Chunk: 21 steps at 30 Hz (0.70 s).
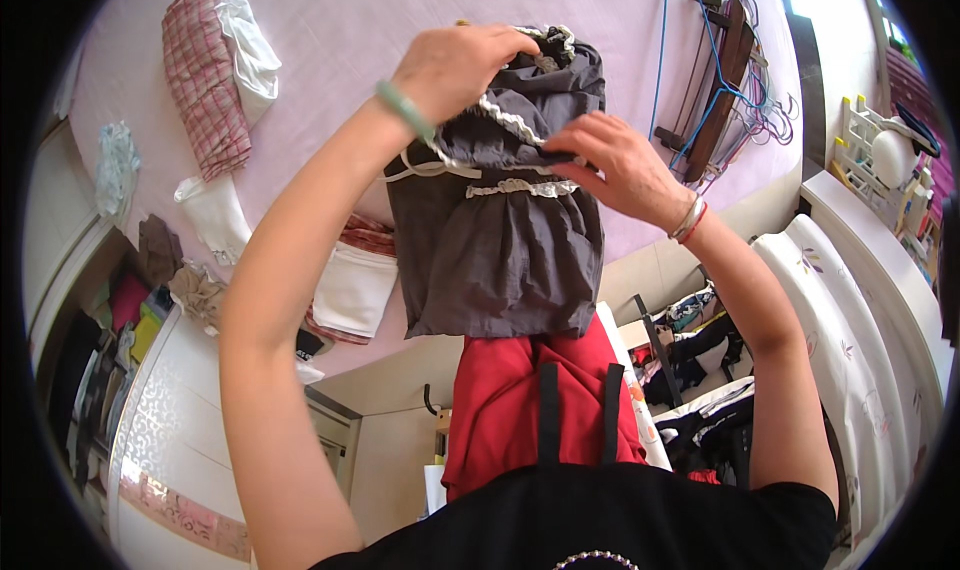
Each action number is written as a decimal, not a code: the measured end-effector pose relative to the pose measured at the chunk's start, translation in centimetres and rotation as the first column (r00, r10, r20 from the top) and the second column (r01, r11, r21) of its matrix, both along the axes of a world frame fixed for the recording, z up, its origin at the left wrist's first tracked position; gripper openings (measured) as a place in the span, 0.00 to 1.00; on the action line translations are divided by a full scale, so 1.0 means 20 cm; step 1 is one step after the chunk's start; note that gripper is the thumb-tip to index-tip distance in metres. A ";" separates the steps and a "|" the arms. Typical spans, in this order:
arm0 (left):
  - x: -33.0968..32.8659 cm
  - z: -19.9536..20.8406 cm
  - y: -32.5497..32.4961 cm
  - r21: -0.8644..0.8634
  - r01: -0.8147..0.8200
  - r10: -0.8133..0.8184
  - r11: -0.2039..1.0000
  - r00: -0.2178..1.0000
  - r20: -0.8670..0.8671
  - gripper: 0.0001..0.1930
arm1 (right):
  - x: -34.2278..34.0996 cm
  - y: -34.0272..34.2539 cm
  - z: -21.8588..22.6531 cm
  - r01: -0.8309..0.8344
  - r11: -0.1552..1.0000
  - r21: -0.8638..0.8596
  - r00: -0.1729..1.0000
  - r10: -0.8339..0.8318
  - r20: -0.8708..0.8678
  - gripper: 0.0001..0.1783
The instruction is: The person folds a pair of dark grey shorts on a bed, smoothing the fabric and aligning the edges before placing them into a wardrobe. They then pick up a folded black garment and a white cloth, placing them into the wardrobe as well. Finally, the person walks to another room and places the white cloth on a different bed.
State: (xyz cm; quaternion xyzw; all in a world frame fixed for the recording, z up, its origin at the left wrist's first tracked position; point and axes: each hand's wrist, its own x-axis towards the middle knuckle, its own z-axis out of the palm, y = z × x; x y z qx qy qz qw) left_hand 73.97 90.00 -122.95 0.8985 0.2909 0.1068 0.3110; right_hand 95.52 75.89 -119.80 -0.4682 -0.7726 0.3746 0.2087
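A dark grey garment (490, 270) with white ruffled lace trim and a thin white tie lies on the near edge of the pink bed, its lower part spread and its upper part bunched and folded over. My left hand (450, 75), with a pale green bangle at the wrist, is closed on the far upper part near the lace. Lower on the right, my right hand (620, 165) pinches the cloth by the lace edge, thumb beneath. The fingertips of both hands are partly hidden in the folds.
Folded pink plaid cloth (205, 80) and white cloth (248, 55) lie at the far left. A folded white garment (352, 290) is left of the grey one. Hangers (725, 90) are piled at the right. Clothes-filled shelves (700, 340) stand below the bed edge.
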 end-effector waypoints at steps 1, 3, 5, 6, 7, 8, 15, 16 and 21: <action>0.01 -0.15 -0.01 0.051 0.019 -0.017 0.999 0.999 -0.036 0.13 | -0.02 0.03 -0.03 0.045 0.998 -0.048 0.998 -0.047 -0.040 0.09; 0.01 -0.31 0.00 0.042 0.105 -0.093 0.994 0.972 -0.215 0.14 | -0.03 0.07 -0.09 0.147 0.977 -0.156 0.981 -0.164 -0.100 0.10; 0.05 -0.35 -0.01 0.065 0.149 -0.118 0.987 0.931 -0.345 0.15 | 0.02 0.14 -0.25 0.191 0.981 0.037 0.981 -0.189 -0.042 0.11; 0.04 -0.34 0.00 0.096 0.148 -0.098 0.984 0.911 -0.401 0.16 | 0.04 0.18 -0.32 0.167 0.986 0.019 0.980 -0.168 0.110 0.11; 0.02 -0.34 0.01 0.131 0.149 -0.075 0.980 0.888 -0.454 0.16 | 0.06 0.22 -0.36 0.146 0.989 0.001 0.955 -0.141 0.261 0.12; 0.01 -0.35 0.02 0.170 0.167 -0.067 0.971 0.874 -0.481 0.17 | 0.07 0.24 -0.39 0.147 0.989 0.013 0.930 -0.143 0.339 0.12; -0.15 -0.26 -0.01 0.323 0.158 -0.079 0.933 0.966 -0.245 0.16 | 0.10 0.26 -0.40 0.077 0.990 0.118 0.907 -0.119 0.403 0.14; -0.17 -0.26 -0.02 0.351 0.143 -0.077 0.925 0.978 -0.194 0.13 | 0.07 0.27 -0.38 0.073 0.984 0.164 0.947 -0.119 0.297 0.14; -0.26 -0.19 -0.09 0.249 0.126 -0.101 0.960 0.989 -0.112 0.10 | -0.13 0.28 -0.42 -0.067 0.997 -0.040 0.960 0.075 0.270 0.17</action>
